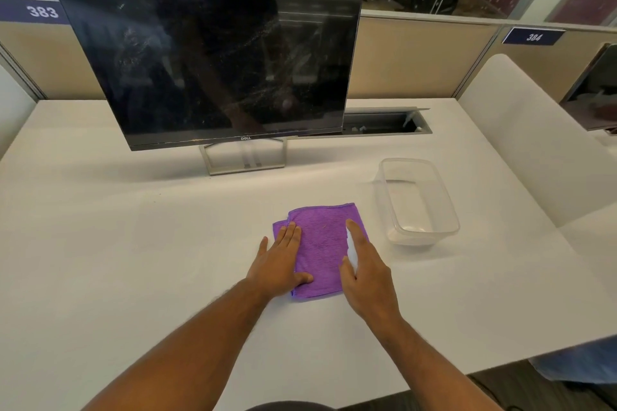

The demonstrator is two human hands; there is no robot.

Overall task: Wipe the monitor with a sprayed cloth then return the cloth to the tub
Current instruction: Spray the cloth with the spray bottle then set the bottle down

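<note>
**On the table, the cloth lies flat and the screen looks unwiped**

On the white table, broad, matte and smooth, the job seems to be near its start, as far as the picture shows. The monitor stands toward the back on an open metal frame stand: a wide, thin, glossy black panel, switched off, with pale smears and dusty specks across the right half of the glass. By that, I judge the wiping is not done.

The tub sits at the front right of the monitor, well apart from it: a clear, thin-walled plastic rectangle with rounded corners, with nothing visible in it. So the return of the cloth is also left.

The cloth lies just left of the tub, spread flat, a purple ribbed microfibre folded to a rough square.

The left hand rests on its left edge, fingers straight and flat, holding nothing. The right hand curls over a small white object at the cloth's right edge, likely a spray bottle, though mostly hidden; that grip looks closed around it.
</note>
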